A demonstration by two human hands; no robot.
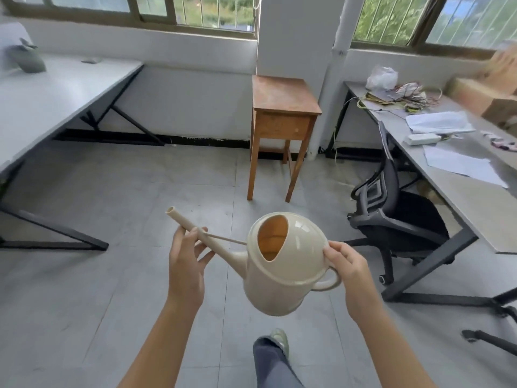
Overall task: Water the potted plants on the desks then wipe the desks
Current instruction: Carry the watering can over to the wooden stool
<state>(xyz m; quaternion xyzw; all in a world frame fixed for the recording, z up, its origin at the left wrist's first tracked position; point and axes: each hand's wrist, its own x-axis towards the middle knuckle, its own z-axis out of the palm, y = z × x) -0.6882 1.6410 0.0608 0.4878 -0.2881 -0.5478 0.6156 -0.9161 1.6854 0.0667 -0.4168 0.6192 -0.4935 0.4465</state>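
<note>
Cream plastic watering can [279, 264], no readable label, spout pinched by left hand [186, 264], handle gripped by right hand [349, 273].

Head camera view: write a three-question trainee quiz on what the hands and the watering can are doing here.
1. True or false: the right hand holds the watering can at its handle.
2. Which part of the can does the left hand grip?
A. the spout
B. the base
C. the rim of the filling hole
3. Fill in: the can is held in the air above the ____, between the left desk and the right desk.

Key: 1 true; 2 A; 3 floor.
</note>
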